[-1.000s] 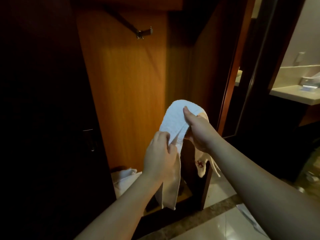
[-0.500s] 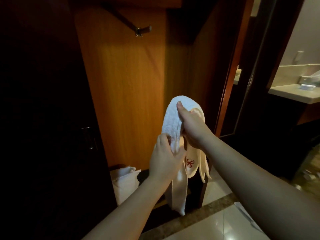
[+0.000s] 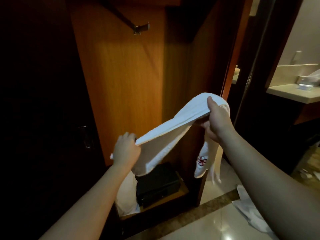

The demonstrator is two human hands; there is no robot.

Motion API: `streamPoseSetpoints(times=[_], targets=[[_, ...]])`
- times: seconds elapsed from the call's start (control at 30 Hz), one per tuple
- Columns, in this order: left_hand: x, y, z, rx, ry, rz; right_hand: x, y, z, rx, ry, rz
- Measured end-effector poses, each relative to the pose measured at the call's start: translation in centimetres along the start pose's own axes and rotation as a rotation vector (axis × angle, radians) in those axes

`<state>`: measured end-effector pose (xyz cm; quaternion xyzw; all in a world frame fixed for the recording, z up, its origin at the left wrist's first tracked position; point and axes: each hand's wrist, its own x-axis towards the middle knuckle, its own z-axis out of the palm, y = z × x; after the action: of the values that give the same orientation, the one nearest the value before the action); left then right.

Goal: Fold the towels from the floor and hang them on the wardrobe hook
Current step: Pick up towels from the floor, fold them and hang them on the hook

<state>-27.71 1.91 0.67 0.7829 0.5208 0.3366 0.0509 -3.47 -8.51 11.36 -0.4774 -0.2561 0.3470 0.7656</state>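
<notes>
A white towel [image 3: 174,125] is stretched in the air in front of an open wooden wardrobe. My right hand [image 3: 216,116] grips its upper end, thumb on top, and a tail with a red emblem hangs below that hand. My left hand [image 3: 126,149] is closed on the towel's lower left end, which droops beneath it. A metal hook [image 3: 141,28] sticks out from the wardrobe's back panel, high above both hands. Another white towel [image 3: 251,212] lies on the tiled floor at the lower right.
A black safe [image 3: 159,184] sits on the wardrobe's bottom shelf beside a white bundle [image 3: 126,196]. A dark door with a handle [image 3: 86,135] stands at the left. At the right, a doorway opens onto a bathroom counter [image 3: 294,92].
My hands have pulled apart: the left went down and left, the right up and right. The towel, bunched and hanging before, is now stretched between them.
</notes>
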Motion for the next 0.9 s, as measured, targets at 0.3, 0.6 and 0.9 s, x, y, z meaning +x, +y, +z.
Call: streamPoseSetpoints(times=[0.3, 0.6, 0.9], targets=[[0.9, -2.9, -2.2, 0.108, 0.029, -0.043, 2.9, 1.3, -2.2, 0.042, 0.19, -0.03], [2.4, -3.2, -10.0, -0.881, 0.239, 0.087, 5.0, 0.2, -2.6, 0.344, 0.083, 0.047], [1.4, -7.1, -6.9, -1.106, -0.143, -0.218, 5.7, 1.7, -2.9, 0.312, 0.145, 0.147]])
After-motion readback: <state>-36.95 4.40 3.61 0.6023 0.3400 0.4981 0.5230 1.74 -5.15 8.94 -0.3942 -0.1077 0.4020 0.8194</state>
